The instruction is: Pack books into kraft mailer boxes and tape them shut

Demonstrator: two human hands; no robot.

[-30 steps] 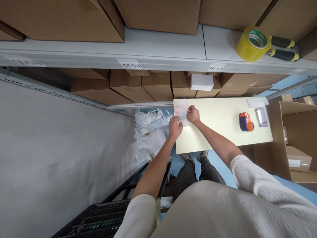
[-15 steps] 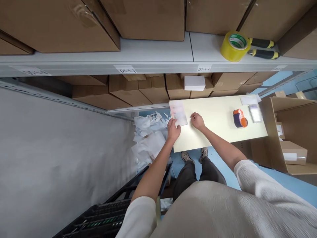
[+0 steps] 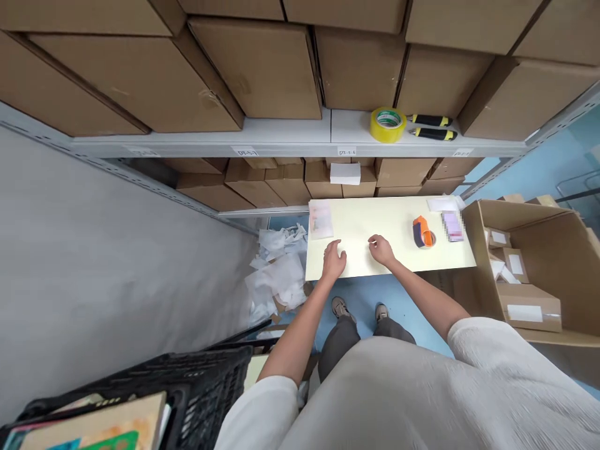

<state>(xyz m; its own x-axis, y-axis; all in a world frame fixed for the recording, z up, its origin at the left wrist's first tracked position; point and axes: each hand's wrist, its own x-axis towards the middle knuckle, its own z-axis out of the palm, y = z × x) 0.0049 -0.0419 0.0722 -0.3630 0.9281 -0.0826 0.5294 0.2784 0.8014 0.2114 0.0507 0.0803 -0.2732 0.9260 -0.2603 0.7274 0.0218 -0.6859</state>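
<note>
My left hand (image 3: 334, 260) is over the near left part of the pale yellow table (image 3: 356, 215), thumb and fingers apart and holding nothing. Just beyond its fingertips, at the table's left end, a thin pinkish-white packet or booklet (image 3: 321, 219) lies flat; its exact kind is unclear. My right hand (image 3: 381, 250) hovers over the middle of the table with loosely curled fingers, and nothing shows in them. To its right stands an orange and dark purple tape dispenser (image 3: 423, 232). Beyond that are a purple phone-like item (image 3: 452, 226), partly pixelated, and a white sheet (image 3: 441, 204).
A shelf with cardboard boxes (image 3: 262, 69) holds yellow tape (image 3: 388, 125) and two black-yellow cutters (image 3: 431, 127). White scraps (image 3: 281, 275) lie left of the table. An open carton (image 3: 557, 250) with small boxes stands right; a black crate (image 3: 210, 381) is lower left.
My left hand has let go of the packet and drawn back toward me, leaving it flat on the table. The view has shifted, bringing more of the crate and carton into sight.
</note>
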